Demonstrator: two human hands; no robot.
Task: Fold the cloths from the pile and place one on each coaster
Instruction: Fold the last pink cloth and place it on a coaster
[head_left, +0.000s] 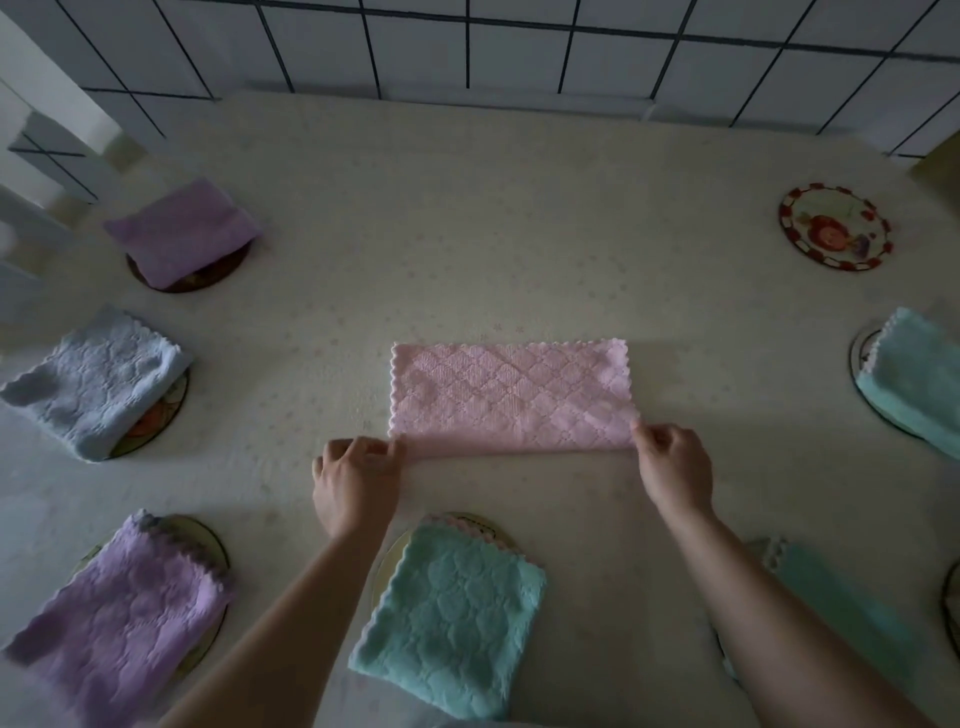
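**Cloth lies crosswise, a hand at each near corner**

Cloth first: the pink quilted microfibre cloth is folded once into a long rectangle and lies flat in the middle of the cream patterned desk. Its long axis runs left to right across the person's front, with the folded edge nearest the body and the scalloped edges away. The left hand pinches the near left corner, its fingers curled onto the fabric; the right hand pinches the near right corner in the same way. Both hands sit at the ends of the long axis, equally close to the cloth.

A second fold probably has to bring one short end over the other, so one hand travels along that axis while the other holds its end down.

The only bare coaster, the round red-rimmed floral coaster, lies far right, well apart from the cloth, nearer the right hand. Folded lilac, blue and teal cloths already cover the other coasters along both sides and at the near edge, including the teal quilted cloth between the forearms.
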